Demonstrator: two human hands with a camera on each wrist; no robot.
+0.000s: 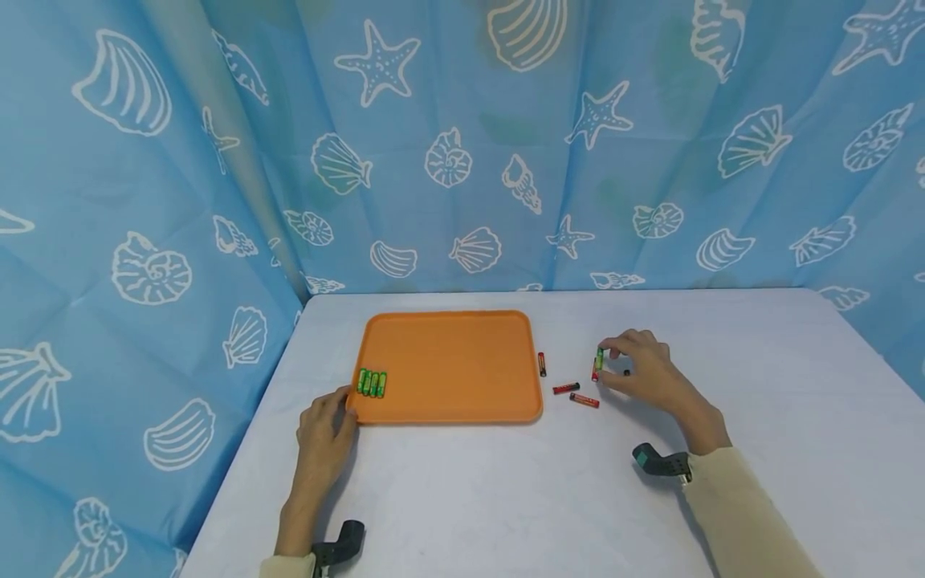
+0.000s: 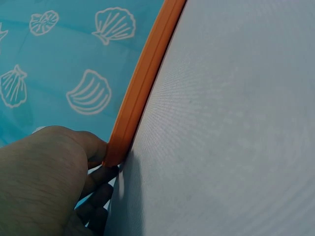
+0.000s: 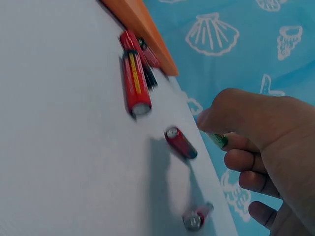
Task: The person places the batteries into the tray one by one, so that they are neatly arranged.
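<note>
I pinch a slim green battery (image 1: 599,359) between the thumb and fingertips of my right hand (image 1: 643,369), its length spanning the small gap between them, off to the right of the orange tray (image 1: 448,353). My left hand (image 1: 322,435) has its thumb and fingers curled about the tray's near left corner, the thumb against the rim and the other fingers bent beside it. Just inside that end of the tray, four more green batteries (image 1: 373,384) lie side by side in a row. From my head, the battery I hold overlaps one of the loose red batteries (image 1: 584,400), and another shows only as a dark end beside my fingers; the right wrist view sets all five red ones apart from my grip on the surface (image 1: 491,498), two with pale, round metal ends turned to the camera. There my thumb hides most of the green battery, leaving one end visible. The left wrist view shows the tray's smooth, ridged outer wall and the fine weave of the white surface, which the head view loses. Behind hangs a creased blue curtain (image 1: 462,209) printed with white shells and starfish.
</note>
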